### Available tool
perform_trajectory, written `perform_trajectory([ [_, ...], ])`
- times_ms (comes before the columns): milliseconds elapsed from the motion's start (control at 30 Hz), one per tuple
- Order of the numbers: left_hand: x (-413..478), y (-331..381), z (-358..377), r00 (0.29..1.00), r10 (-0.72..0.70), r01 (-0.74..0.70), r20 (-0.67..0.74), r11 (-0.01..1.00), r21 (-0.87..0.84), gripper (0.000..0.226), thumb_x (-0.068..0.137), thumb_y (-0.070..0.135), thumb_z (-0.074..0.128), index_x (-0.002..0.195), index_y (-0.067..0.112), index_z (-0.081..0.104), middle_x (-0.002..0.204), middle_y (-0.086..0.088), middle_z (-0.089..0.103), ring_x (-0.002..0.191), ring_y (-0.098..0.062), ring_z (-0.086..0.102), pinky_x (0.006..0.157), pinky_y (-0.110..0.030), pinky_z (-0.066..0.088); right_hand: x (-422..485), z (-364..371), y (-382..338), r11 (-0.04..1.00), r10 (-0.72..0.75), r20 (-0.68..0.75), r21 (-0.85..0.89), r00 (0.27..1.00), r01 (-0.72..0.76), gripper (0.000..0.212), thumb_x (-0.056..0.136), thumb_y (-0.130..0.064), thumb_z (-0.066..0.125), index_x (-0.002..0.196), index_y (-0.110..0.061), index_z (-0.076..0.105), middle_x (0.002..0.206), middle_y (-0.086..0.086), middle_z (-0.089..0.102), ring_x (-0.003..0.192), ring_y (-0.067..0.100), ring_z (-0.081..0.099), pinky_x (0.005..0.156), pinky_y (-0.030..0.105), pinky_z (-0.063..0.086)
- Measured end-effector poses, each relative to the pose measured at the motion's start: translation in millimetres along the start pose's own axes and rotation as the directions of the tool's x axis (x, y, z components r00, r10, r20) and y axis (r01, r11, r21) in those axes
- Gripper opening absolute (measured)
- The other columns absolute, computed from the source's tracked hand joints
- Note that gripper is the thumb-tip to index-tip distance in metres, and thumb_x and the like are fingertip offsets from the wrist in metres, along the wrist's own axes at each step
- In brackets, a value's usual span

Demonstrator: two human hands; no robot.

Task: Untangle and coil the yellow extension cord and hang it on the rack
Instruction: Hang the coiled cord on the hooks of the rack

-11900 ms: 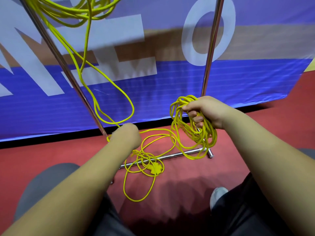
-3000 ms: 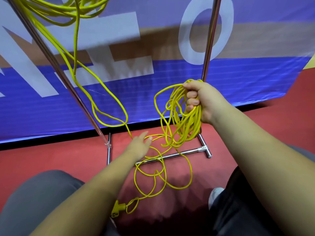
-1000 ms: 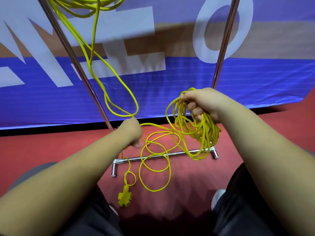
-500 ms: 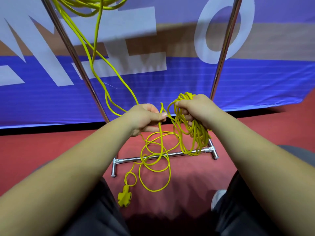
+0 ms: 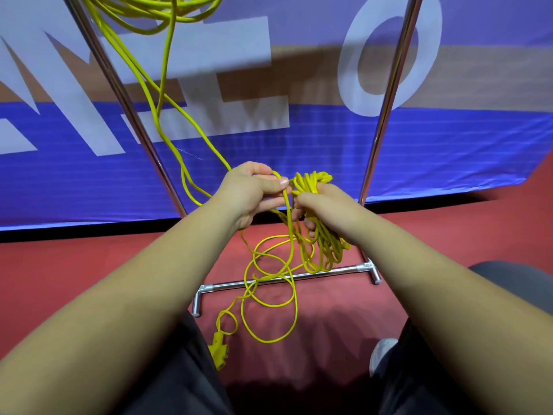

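Partway. Right hand [image 5: 327, 206] grips the gathered coil of yellow extension cord [image 5: 312, 181]; left hand [image 5: 250, 193] pinches one strand, thumb against forefinger. Loose loops [image 5: 255, 278] on floor [image 5: 89, 280] and tangle [image 5: 155, 16] over rack [image 5: 386, 115] left to coil.

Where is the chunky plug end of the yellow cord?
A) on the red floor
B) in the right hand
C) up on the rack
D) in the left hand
A: the yellow cord's plug end lies on the red floor, in front of the rack's base bar.
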State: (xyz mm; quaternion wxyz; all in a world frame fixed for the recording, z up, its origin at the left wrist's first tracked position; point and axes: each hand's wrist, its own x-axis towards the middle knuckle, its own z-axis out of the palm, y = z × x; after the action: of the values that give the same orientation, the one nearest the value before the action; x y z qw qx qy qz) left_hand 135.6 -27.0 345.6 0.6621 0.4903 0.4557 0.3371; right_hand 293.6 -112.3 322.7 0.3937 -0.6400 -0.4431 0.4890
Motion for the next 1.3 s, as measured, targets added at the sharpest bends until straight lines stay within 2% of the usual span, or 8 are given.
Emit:
perform_trajectory([
  [300, 14, 2, 1, 0.999, 0.003, -0.009, -0.04, 0.989, -0.151, 0.023, 0.097, 0.009, 0.072, 0.109, 0.001, 0.054, 0.095, -0.016, 0.071, 0.089, -0.029, 0.076, 0.074, -0.037, 0.065, 7, 14, 9, 0.995, -0.1, -0.034, -0.009, 0.994, 0.1, 0.025, 0.093, -0.022, 0.077, 0.088, 0.002, 0.073, 0.05, 0.004, 0.057, 0.045, 0.023, 0.051, 0.05, 0.03, 0.05],
  [400, 22, -2, -9, 0.995, 0.02, 0.004, -0.102, 0.973, 0.231, 0.019, 0.107, 0.023, 0.055, 0.097, 0.007, 0.056, 0.084, -0.012, 0.072, 0.072, -0.023, 0.075, 0.065, -0.038, 0.065, 12, 12, 8, 0.992, -0.107, -0.098, 0.055, 0.989, 0.112, 0.027, 0.094, -0.023, 0.076, 0.09, 0.003, 0.072, 0.055, 0.005, 0.062, 0.047, 0.023, 0.053, 0.054, 0.035, 0.051],
  [500, 25, -19, -27, 0.995, -0.09, 0.035, 0.05, 0.754, 0.656, 0.016, 0.103, 0.01, 0.048, 0.091, 0.007, 0.057, 0.085, -0.018, 0.069, 0.066, -0.027, 0.065, 0.07, -0.045, 0.062, 16, 6, 5, 0.991, -0.107, -0.18, 0.066, 0.978, 0.12, 0.019, 0.09, -0.022, 0.073, 0.082, -0.005, 0.069, 0.063, 0.014, 0.065, 0.048, 0.029, 0.056, 0.055, 0.04, 0.052],
  [633, 23, -56, -48, 0.753, -0.53, -0.28, 0.39, 0.278, 0.919, 0.05, 0.094, 0.001, 0.059, 0.141, 0.019, 0.056, 0.144, -0.005, 0.059, 0.118, -0.016, 0.057, 0.102, -0.031, 0.047, 19, -6, -5, 0.971, -0.114, -0.232, 0.178, 0.966, 0.157, 0.014, 0.09, -0.015, 0.067, 0.078, -0.006, 0.067, 0.071, 0.017, 0.066, 0.049, 0.029, 0.053, 0.053, 0.039, 0.051],
  [767, 24, -94, -53, 0.456, -0.721, -0.314, 0.522, 0.419, 0.852, 0.065, 0.094, -0.015, 0.056, 0.152, 0.014, 0.047, 0.153, -0.006, 0.051, 0.145, -0.017, 0.045, 0.118, -0.032, 0.036, 25, -14, -11, 0.925, -0.097, -0.275, 0.33, 0.957, 0.188, 0.015, 0.084, -0.02, 0.068, 0.073, -0.012, 0.074, 0.076, 0.019, 0.065, 0.05, 0.024, 0.053, 0.059, 0.042, 0.053],
  [933, 11, -129, -52, 0.421, -0.789, -0.462, 0.448, 0.238, 0.854, 0.05, 0.096, 0.0, 0.065, 0.142, 0.02, 0.063, 0.134, -0.002, 0.066, 0.113, -0.004, 0.056, 0.088, -0.011, 0.043, 27, -17, -19, 0.829, -0.101, -0.31, 0.499, 0.946, 0.252, 0.016, 0.095, -0.012, 0.065, 0.079, -0.009, 0.065, 0.065, 0.009, 0.062, 0.056, 0.024, 0.056, 0.06, 0.038, 0.053],
  [1133, 6, -149, -64, 0.499, -0.803, -0.51, 0.326, 0.032, 0.86, 0.035, 0.099, 0.007, 0.064, 0.131, 0.017, 0.071, 0.129, -0.005, 0.071, 0.108, -0.016, 0.062, 0.083, -0.023, 0.041, 27, -19, -28, 0.717, 0.01, -0.208, 0.684, 0.978, 0.138, 0.026, 0.098, -0.015, 0.062, 0.073, -0.013, 0.057, 0.058, 0.002, 0.045, 0.045, 0.016, 0.047, 0.05, 0.029, 0.045],
  [1300, 17, -123, -63, 0.77, -0.574, -0.365, 0.278, -0.039, 0.93, 0.023, 0.09, 0.038, 0.077, 0.085, 0.015, 0.079, 0.074, 0.003, 0.073, 0.075, -0.011, 0.062, 0.074, -0.027, 0.048, 30, -27, -30, 0.681, 0.035, -0.147, 0.727, 0.989, 0.084, 0.018, 0.099, -0.015, 0.06, 0.081, -0.017, 0.056, 0.063, -0.005, 0.044, 0.044, 0.009, 0.037, 0.045, 0.025, 0.037],
])
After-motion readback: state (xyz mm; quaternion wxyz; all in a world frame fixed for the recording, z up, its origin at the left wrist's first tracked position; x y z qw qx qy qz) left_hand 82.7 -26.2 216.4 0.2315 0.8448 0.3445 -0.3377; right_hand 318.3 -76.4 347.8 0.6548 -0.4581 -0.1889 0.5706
